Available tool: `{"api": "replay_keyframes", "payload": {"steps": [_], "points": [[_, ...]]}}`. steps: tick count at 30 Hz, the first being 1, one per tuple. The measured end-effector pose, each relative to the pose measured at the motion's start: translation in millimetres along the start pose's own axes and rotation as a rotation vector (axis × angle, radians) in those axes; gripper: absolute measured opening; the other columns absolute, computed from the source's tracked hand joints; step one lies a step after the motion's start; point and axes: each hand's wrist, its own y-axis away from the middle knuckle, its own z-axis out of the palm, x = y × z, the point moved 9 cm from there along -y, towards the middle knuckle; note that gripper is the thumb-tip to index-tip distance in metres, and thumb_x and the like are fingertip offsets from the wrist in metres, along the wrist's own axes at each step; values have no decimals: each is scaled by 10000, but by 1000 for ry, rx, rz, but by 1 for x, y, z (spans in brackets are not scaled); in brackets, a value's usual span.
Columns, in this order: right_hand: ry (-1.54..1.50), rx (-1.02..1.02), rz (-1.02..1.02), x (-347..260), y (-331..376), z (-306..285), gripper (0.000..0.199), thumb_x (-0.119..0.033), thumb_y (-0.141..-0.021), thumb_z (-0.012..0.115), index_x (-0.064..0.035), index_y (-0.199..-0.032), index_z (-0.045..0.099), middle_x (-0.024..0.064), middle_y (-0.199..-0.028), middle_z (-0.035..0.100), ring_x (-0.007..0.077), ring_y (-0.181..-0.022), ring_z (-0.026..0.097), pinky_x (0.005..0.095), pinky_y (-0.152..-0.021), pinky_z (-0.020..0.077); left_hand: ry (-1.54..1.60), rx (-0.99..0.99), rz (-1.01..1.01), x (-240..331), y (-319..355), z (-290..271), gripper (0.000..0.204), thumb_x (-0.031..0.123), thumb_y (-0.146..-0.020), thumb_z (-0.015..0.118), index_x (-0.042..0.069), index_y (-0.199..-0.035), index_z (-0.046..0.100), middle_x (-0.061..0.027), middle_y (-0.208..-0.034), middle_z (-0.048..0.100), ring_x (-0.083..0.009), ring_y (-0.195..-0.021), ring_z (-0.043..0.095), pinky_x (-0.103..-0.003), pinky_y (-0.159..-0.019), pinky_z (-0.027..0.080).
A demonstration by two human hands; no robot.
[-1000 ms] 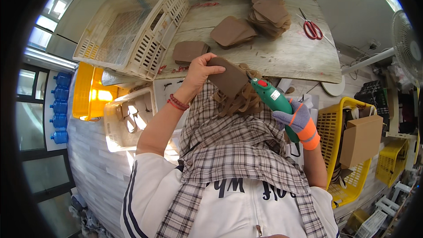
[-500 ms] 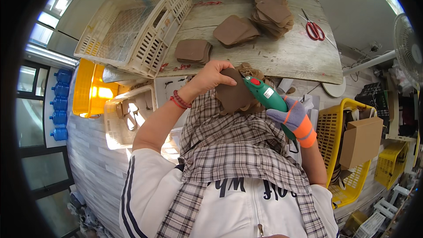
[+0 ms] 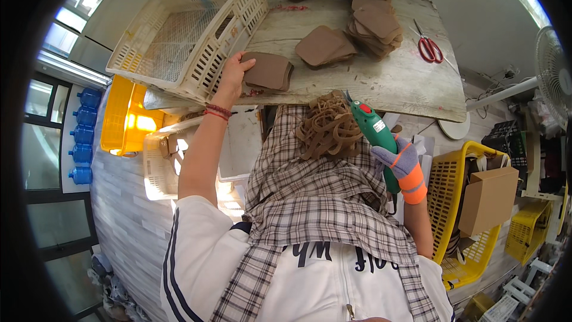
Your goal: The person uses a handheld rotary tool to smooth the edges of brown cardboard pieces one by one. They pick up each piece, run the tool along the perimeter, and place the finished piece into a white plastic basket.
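My left hand (image 3: 236, 75) is at the left edge of a short stack of brown, round-cornered flat pieces (image 3: 268, 71) near the table's front edge. Its thumb lies over the top piece, with the fingers round the far side. In a grey and orange glove, my right hand (image 3: 401, 164) grips green electric scissors (image 3: 374, 128) with a red button. Their blade points up and away, over the right side of a tangle of brown offcut strips (image 3: 330, 128) heaped on my checked apron (image 3: 304, 203).
More stacks of brown pieces (image 3: 326, 46) stand on the worn table (image 3: 411, 92). Red-handled scissors (image 3: 430, 49) lie to the right. A white plastic crate (image 3: 196, 36) rests at the table's left, and a yellow basket (image 3: 444, 203) holding a cardboard box (image 3: 488, 200) stands at my right.
My left hand has moved from above my lap to the left-hand stack, taking the brown piece there. The strips in my lap are now uncovered. The electric scissors have shifted slightly right.
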Motion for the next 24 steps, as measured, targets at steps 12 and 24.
{"api": "replay_keyframes", "payload": {"steps": [12, 24], "points": [[-101, 72, 53, 18, 3, -2, 399, -195, -763, 767, 21, -1034, 568, 39, -691, 612, 80, -588, 575, 230, -506, 470, -1152, 160, 499, 35, -27, 131, 527, 404, -812, 641, 37, -1186, 579, -146, -1207, 532, -322, -1189, 407, -470, -1003, 303], [-66, 103, 34, 21, 0, -8, 390, -226, -758, 770, 20, -1004, 592, 27, -722, 618, 66, -591, 549, 226, -512, 448, -706, 215, 312, 40, -29, 126, 424, 183, -708, 762, 0, -1028, 554, -162, -985, 590, -314, -915, 581, -408, -775, 473]]}}
